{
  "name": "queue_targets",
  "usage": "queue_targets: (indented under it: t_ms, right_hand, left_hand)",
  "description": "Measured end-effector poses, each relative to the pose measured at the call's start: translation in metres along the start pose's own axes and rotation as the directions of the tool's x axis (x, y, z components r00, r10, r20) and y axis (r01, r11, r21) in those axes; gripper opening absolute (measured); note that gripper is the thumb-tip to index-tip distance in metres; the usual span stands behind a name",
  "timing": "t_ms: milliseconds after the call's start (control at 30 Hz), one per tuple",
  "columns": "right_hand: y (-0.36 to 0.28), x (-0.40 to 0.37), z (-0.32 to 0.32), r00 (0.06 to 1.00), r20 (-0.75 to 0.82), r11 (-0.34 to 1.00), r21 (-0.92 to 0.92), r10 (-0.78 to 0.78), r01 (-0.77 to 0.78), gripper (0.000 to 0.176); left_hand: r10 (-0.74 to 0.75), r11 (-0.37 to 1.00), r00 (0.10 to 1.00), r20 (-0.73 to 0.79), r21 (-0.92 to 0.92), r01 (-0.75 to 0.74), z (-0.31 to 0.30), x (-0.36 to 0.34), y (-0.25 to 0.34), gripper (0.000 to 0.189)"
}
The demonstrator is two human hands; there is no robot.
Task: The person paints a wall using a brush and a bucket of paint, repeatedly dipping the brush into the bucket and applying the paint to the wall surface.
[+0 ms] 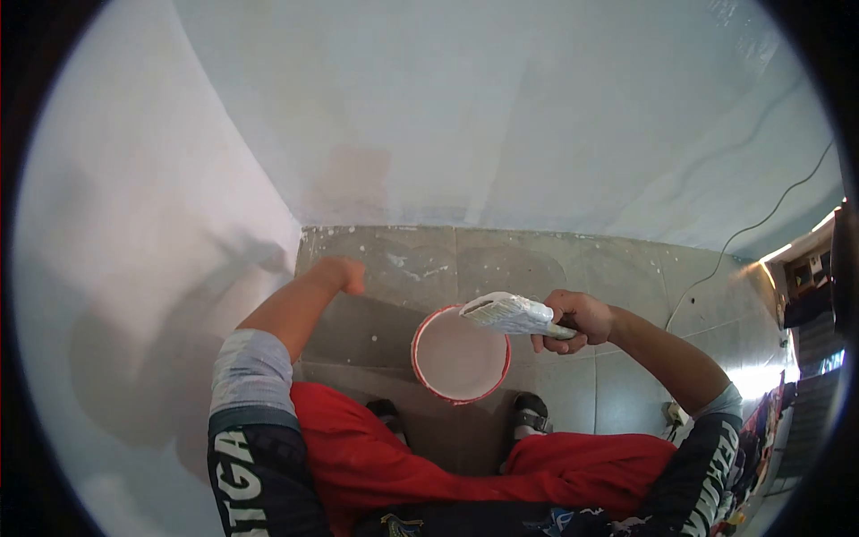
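Observation:
My right hand (573, 320) is closed round the handle of a wide paintbrush (510, 311) whose bristles are coated white. The brush lies tilted over the upper right rim of a round bucket (461, 355) with a red rim and pale paint inside. Left of the bucket, my left hand (344, 274) hangs above the floor, away from the brush and bucket. Its fingers are bent down and partly hidden, so what it holds, if anything, does not show.
Pale walls (403, 116) meet in a corner at the left. Paint spots mark the tiled floor (501, 259). A cable (729, 240) runs down the wall onto the floor at right. My sandalled feet (530, 414) are below the bucket; cloths and shelves stand far right.

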State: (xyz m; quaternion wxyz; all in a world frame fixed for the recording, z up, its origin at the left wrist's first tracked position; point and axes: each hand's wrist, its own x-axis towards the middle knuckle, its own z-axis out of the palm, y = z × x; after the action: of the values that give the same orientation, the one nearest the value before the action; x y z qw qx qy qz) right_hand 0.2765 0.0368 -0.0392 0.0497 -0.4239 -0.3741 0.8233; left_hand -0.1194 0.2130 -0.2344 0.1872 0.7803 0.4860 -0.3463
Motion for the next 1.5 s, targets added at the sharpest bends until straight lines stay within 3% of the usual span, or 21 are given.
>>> queue_targets:
  t_ms: [167, 300, 467, 600, 700, 833, 933, 1000, 1033, 1100, 1133, 1200, 1233, 1333, 1400, 1500]
  right_hand:
    - [-0.008, -0.008, -0.003, 0.994, 0.011, 0.986, 0.128, -0.109, 0.107, 0.041]
    - [-0.021, -0.016, -0.003, 0.989, -0.003, 0.981, 0.129, -0.149, 0.148, 0.040]
    - [-0.043, -0.033, 0.006, 0.941, -0.050, 0.928, 0.155, -0.336, 0.340, 0.039]
    - [-0.089, -0.066, 0.030, 0.858, -0.228, 0.869, 0.083, -0.460, 0.488, 0.037]
    - [-0.136, -0.091, 0.044, 0.651, -0.400, 0.727, -0.057, -0.645, 0.685, 0.033]
    - [-0.188, -0.128, 0.070, 0.363, -0.450, 0.524, -0.310, -0.816, 0.794, 0.029]
    - [-0.225, -0.157, 0.100, 0.077, -0.409, 0.357, -0.671, -0.909, 0.650, 0.027]
    - [-0.249, -0.166, 0.114, -0.120, -0.400, 0.322, -0.854, -0.909, 0.408, 0.028]
    - [-0.263, -0.169, 0.120, -0.127, -0.399, 0.319, -0.856, -0.908, 0.406, 0.028]
    - [-0.287, -0.169, 0.134, -0.362, -0.220, 0.225, -0.974, -0.906, 0.029, 0.027]
    - [-0.294, -0.164, 0.153, -0.366, -0.224, 0.229, -0.973, -0.903, 0.031, 0.027]
    - [-0.306, -0.156, 0.189, -0.383, -0.214, 0.358, -0.863, -0.898, -0.356, 0.029]
    - [-0.311, -0.154, 0.177, -0.385, -0.216, 0.360, -0.863, -0.897, -0.355, 0.029]
    - [-0.324, -0.128, 0.100, -0.381, 0.240, 0.049, -0.790, -0.893, -0.611, 0.030]
    - [-0.305, -0.092, 0.092, -0.334, 0.017, 0.190, -0.794, -0.942, -0.577, 0.027]
    - [-0.264, -0.052, 0.075, -0.274, -0.061, 0.204, -0.821, -0.960, -0.533, 0.025]
  left_hand:
    - [0.001, 1.000, 1.000, 0.011, 0.030, -0.001, -0.009, -0.011, 0.011, 0.045]
    - [-0.018, 1.000, 0.998, 0.060, 0.019, 0.017, -0.012, -0.010, 0.017, 0.044]
    - [0.033, 0.999, 0.998, 0.045, 0.021, -0.034, -0.007, -0.001, 0.017, 0.044]
    - [0.059, 0.998, 0.998, 0.036, 0.033, -0.060, -0.017, -0.009, 0.038, 0.041]
    - [0.138, 0.982, 0.990, 0.003, 0.129, -0.138, 0.005, 0.040, 0.043, 0.041]
    - [0.145, 0.977, 0.989, 0.015, 0.153, -0.146, -0.027, 0.010, 0.071, 0.045]
    - [0.168, 0.971, 0.985, 0.040, 0.167, -0.172, -0.020, 0.026, 0.074, 0.046]
    - [0.207, 0.959, 0.978, 0.036, 0.192, -0.210, -0.018, 0.032, 0.075, 0.047]
    - [0.209, 0.957, 0.977, 0.031, 0.198, -0.211, -0.019, 0.033, 0.075, 0.047]
    - [0.185, 0.966, 0.983, 0.013, 0.182, -0.184, -0.016, 0.033, 0.073, 0.047]
    - [0.183, 0.965, 0.983, 0.016, 0.188, -0.183, -0.012, 0.041, 0.072, 0.047]
    - [0.210, 0.956, 0.977, 0.045, 0.197, -0.215, -0.007, 0.060, 0.070, 0.048]
    - [0.210, 0.956, 0.977, 0.047, 0.199, -0.215, -0.009, 0.057, 0.071, 0.048]
    - [0.213, 0.957, 0.976, 0.049, 0.191, -0.219, -0.016, 0.052, 0.071, 0.048]
    - [0.219, 0.955, 0.973, 0.077, 0.187, -0.230, -0.016, 0.053, 0.073, 0.048]
    - [0.208, 0.965, 0.978, 0.030, 0.159, -0.210, -0.023, 0.033, 0.075, 0.047]
